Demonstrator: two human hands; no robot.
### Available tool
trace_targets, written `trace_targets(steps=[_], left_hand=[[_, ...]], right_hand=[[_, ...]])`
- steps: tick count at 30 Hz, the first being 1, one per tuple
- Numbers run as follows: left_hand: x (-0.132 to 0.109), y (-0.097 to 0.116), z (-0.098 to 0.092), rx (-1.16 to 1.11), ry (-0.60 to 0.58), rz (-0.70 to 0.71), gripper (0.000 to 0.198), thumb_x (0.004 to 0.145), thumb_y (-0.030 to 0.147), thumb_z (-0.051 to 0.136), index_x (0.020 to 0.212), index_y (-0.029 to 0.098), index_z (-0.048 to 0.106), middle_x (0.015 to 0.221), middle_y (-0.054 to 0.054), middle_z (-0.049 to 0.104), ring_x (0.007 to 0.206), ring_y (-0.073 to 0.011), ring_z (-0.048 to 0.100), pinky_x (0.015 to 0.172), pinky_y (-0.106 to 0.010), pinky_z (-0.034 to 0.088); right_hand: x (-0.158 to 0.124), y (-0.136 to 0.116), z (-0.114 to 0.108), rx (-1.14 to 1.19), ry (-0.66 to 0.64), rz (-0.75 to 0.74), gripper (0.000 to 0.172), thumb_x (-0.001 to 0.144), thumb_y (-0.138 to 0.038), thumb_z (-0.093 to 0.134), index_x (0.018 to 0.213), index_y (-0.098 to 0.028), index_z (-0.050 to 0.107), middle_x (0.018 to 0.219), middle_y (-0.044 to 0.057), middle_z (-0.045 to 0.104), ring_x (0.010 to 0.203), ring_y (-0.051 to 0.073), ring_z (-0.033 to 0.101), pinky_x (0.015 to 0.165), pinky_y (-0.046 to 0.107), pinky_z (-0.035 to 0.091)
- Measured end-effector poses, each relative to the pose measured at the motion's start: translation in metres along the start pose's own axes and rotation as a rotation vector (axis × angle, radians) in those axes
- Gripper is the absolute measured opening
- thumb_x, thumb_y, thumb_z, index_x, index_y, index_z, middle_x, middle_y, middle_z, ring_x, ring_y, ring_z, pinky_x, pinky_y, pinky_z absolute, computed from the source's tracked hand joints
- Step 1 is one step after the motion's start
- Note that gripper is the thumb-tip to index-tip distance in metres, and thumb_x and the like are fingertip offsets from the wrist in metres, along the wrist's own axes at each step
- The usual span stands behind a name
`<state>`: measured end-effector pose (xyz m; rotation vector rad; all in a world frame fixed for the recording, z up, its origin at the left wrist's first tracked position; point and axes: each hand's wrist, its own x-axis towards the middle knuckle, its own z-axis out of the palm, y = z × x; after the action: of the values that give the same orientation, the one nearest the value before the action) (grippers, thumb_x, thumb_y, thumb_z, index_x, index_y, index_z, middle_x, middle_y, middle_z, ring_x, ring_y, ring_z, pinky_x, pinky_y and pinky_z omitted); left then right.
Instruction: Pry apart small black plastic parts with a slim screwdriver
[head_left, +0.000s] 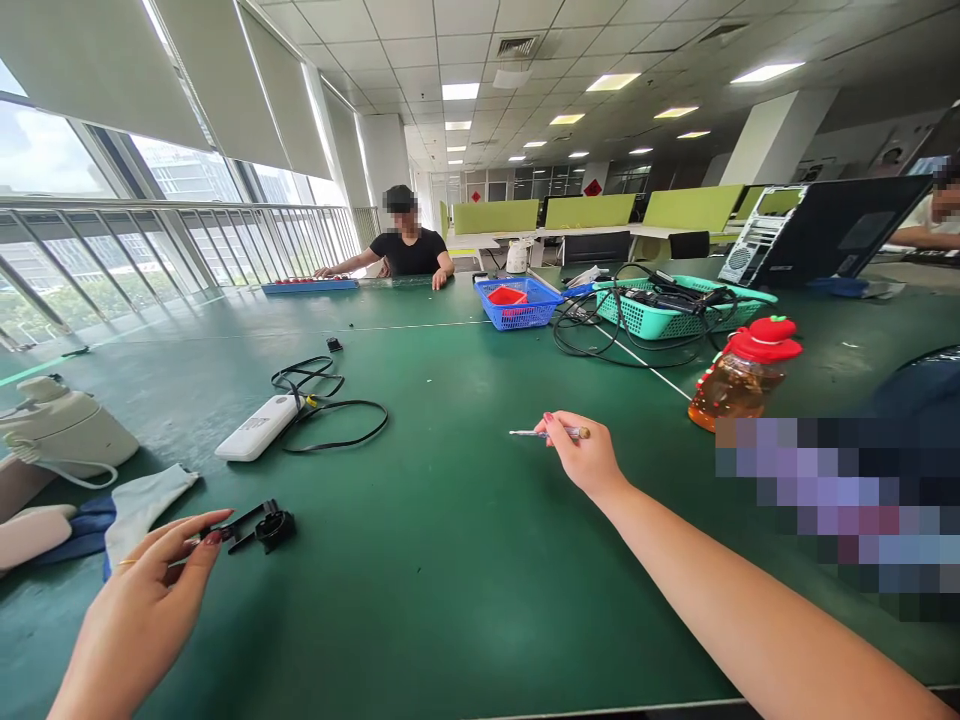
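Note:
At the lower left, my left hand (146, 600) pinches one end of a black plastic bracket (270, 527) between thumb and fingers. The bracket has a rounded part at its far end and is on or just above the green table; I cannot tell which. Right of the middle, my right hand (592, 458) is closed around a small screwdriver (527, 433). Its thin metal shaft points left, and the end of its handle shows past my fingers. The two hands are well apart.
On the green table (420, 620) lie a white power bank (259, 428) with a black cable, a pale bottle (71, 430) and a glove (146, 500). A blue basket (521, 310), a teal basket (660, 320) with cables and a red-lidded bottle (739, 385) stand farther back. A person (409, 250) sits opposite.

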<state>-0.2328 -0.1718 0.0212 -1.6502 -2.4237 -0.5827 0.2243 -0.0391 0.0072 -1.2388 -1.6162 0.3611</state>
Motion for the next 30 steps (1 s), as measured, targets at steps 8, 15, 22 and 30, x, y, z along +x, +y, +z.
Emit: trace_targets(steps=[8,15,22,30], left_hand=[[0.010,0.052,-0.004,0.022,-0.064,0.039,0.047,0.088,0.048,0.035,0.113,0.025,0.067,0.111,-0.008,0.070,0.088,-0.0270,0.068,0.074,-0.037,0.054],[0.007,0.043,0.014,0.189,-0.077,0.205,0.047,0.094,0.046,0.034,0.117,0.024,0.068,0.111,-0.010,0.072,0.093,-0.0306,0.069,0.081,-0.042,0.053],[0.006,0.037,0.017,0.221,-0.073,0.205,0.050,0.097,0.044,0.027,0.122,0.022,0.065,0.117,-0.011,0.070,0.092,-0.0299,0.070,0.080,-0.043,0.052],[0.002,0.043,0.018,0.213,-0.048,0.244,0.042,0.095,0.039,0.036,0.115,0.025,0.071,0.115,-0.010,0.071,0.096,-0.0301,0.069,0.080,-0.044,0.051]], right_hand=[[0.000,-0.002,0.000,0.016,0.012,-0.010,0.045,0.091,-0.050,0.045,0.066,-0.021,0.068,0.054,0.000,0.059,0.051,0.015,0.055,0.052,0.026,0.041],[0.000,-0.002,-0.001,0.015,-0.006,-0.029,0.046,0.092,-0.052,0.044,0.067,-0.022,0.068,0.055,0.000,0.059,0.052,0.015,0.055,0.053,0.026,0.042],[-0.001,-0.002,-0.002,0.062,0.008,0.018,0.046,0.091,-0.052,0.045,0.066,-0.021,0.069,0.054,0.000,0.058,0.050,0.015,0.053,0.049,0.026,0.040],[0.000,-0.003,-0.003,0.084,0.012,0.024,0.045,0.091,-0.052,0.046,0.067,-0.021,0.069,0.055,0.001,0.059,0.052,0.016,0.055,0.051,0.026,0.040]])
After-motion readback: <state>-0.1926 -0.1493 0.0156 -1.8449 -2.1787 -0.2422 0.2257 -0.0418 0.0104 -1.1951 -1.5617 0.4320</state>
